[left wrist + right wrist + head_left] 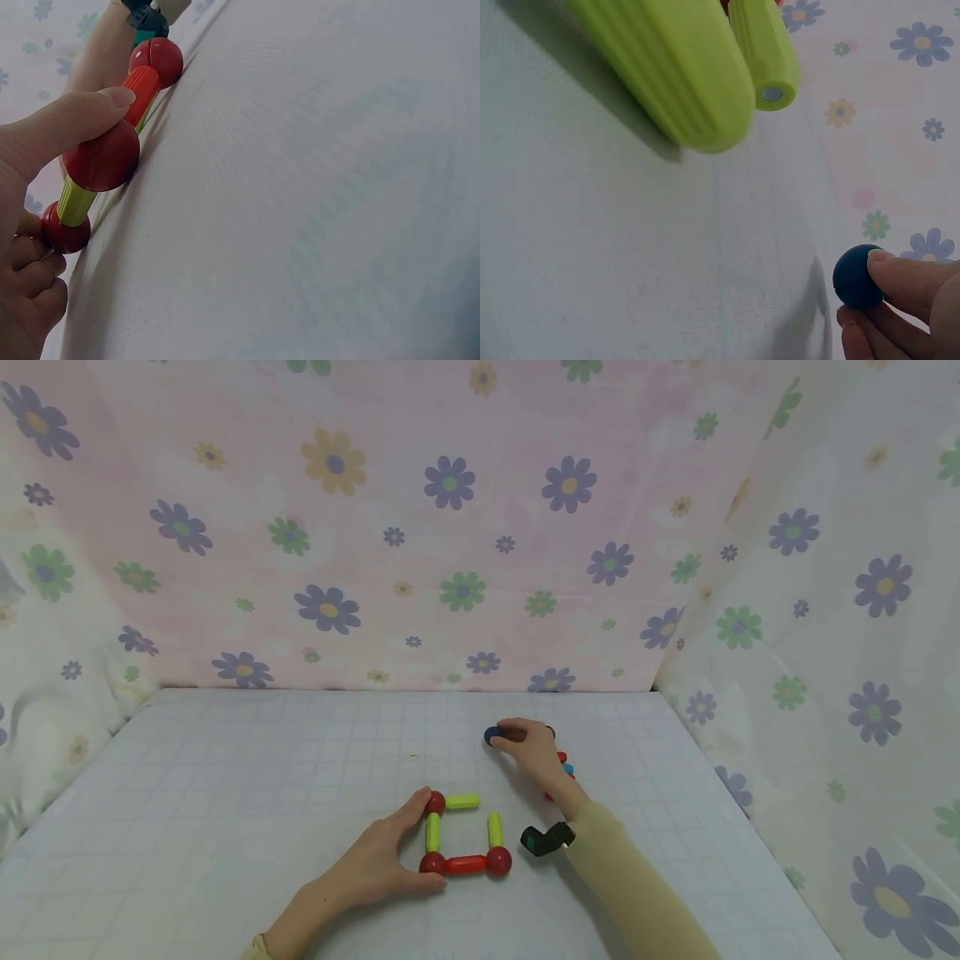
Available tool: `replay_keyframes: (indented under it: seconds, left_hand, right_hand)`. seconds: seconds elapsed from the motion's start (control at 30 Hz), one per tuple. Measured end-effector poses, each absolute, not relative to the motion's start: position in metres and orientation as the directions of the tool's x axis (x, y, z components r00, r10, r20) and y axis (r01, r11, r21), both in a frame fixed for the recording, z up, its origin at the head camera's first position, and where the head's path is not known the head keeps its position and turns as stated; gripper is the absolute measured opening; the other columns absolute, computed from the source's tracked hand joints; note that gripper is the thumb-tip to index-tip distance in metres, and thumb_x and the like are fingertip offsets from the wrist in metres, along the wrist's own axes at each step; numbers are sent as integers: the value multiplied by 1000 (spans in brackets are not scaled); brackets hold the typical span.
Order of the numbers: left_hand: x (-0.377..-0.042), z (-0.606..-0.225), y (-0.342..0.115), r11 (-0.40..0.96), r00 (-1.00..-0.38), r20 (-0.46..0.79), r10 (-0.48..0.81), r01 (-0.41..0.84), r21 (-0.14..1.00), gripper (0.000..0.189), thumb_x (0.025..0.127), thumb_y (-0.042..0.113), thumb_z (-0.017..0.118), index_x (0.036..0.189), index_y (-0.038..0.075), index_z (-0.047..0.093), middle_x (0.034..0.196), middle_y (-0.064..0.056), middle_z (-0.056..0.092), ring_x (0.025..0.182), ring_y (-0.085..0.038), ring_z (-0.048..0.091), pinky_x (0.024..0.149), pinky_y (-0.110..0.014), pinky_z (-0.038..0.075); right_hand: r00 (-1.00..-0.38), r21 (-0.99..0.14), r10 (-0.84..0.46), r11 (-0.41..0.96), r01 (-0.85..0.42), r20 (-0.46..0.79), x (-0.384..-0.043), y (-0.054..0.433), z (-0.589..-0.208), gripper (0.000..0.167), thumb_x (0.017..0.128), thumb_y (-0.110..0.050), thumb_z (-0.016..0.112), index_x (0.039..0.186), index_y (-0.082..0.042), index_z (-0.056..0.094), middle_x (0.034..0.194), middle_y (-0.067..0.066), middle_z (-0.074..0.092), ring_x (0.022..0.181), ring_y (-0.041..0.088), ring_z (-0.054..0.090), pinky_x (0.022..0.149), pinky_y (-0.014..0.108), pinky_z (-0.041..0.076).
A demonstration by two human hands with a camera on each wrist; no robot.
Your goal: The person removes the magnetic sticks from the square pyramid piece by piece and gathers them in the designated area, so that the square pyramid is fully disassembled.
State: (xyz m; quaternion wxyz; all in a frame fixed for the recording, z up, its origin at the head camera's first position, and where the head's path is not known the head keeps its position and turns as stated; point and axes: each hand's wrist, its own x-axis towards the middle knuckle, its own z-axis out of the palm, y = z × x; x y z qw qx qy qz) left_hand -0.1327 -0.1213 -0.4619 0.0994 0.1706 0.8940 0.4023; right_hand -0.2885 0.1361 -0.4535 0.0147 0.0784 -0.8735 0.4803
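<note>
My left hand [371, 864] grips the left side of an open square of magnetic balls and rods, thumb by the near red ball [432, 863] and fingers at the far red ball [435, 802]. A red rod [467, 864] runs from the near ball to a third red ball [498, 861]. Yellow-green rods form the left side; one more [462, 802] points right from the far ball and another [495, 829] stands off the right ball, their ends apart. Farther back, my right hand [531, 752] pinches a dark blue ball [855, 276] between thumb and fingers.
Red and blue pieces [568, 769] lie partly hidden behind my right wrist. Another dark ball [552, 732] shows just past that hand. A black wrist camera [547, 838] sticks out from the right sleeve. Flowered cloth [465, 568] walls in the white table [262, 777].
</note>
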Motion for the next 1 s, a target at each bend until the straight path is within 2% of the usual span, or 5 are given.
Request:
replay_keyframes:
  seconds: [0.33,1.0]
  left_hand:
    - [-133,-462,-120,621,-922,-38,385,229,749,113,72,60,82,159,16,26,164,2,28,150,-23,31,113,-54,38]
    - [-133,-462,-121,617,-922,-44,385,222,755,113,72,60,82,159,16,25,164,2,27,150,-24,30,114,-55,38]
  right_hand:
    - [-993,-805,-76,583,-113,85,-294,130,-458,32,91,-16,74,121,-6,69,117,12,71,109,26,67,97,41,55]
    - [-999,-809,-47,585,-49,26,-289,128,-458,41,90,-22,75,127,-8,65,122,11,68,113,26,64,100,42,53]
